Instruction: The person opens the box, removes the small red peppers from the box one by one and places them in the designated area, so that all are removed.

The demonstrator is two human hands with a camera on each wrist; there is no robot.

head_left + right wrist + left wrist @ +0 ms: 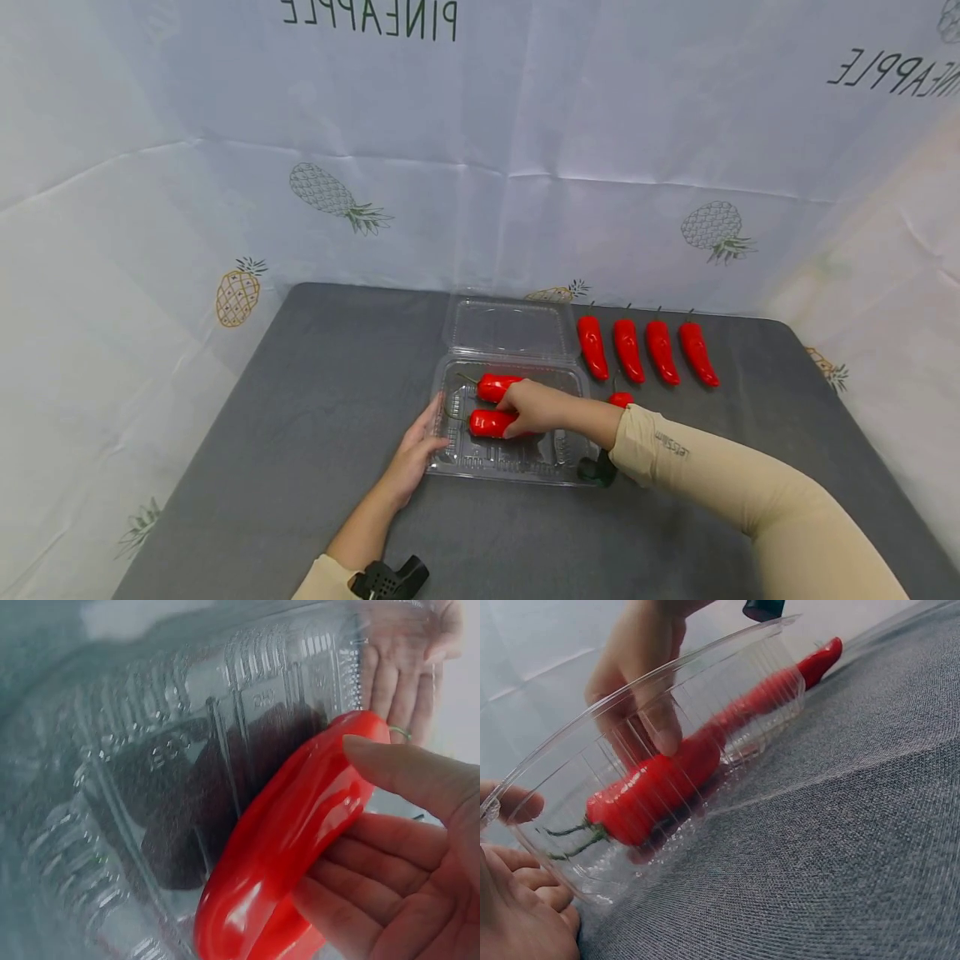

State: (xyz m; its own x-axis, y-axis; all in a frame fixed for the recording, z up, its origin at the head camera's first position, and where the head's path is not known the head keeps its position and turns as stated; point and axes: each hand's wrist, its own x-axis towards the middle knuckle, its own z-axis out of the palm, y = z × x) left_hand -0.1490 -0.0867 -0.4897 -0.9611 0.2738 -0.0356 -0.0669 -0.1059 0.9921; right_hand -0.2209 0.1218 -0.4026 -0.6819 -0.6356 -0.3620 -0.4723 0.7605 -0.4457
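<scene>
On a grey cloth-covered table point(300, 433), a person's left hand point(417, 461) rests against the nine o'clock wall of a clear plastic clamshell container point(480, 467), fingers straight along the outside and thumb over the rim. Inside the tray lie two red chili peppers; the right hand point(542, 407) curls its fingers and thumb round the nearer pepper point(489, 423), holding it just above or on the tray floor, with the second pepper point(497, 387) at its twelve o'clock. The container's lid point(506, 327) stands open behind. At two o'clock from the tray, four more red chili peppers point(645, 350) lie in a row, a fifth point(621, 399) peeking out beside the right wrist.
</scene>
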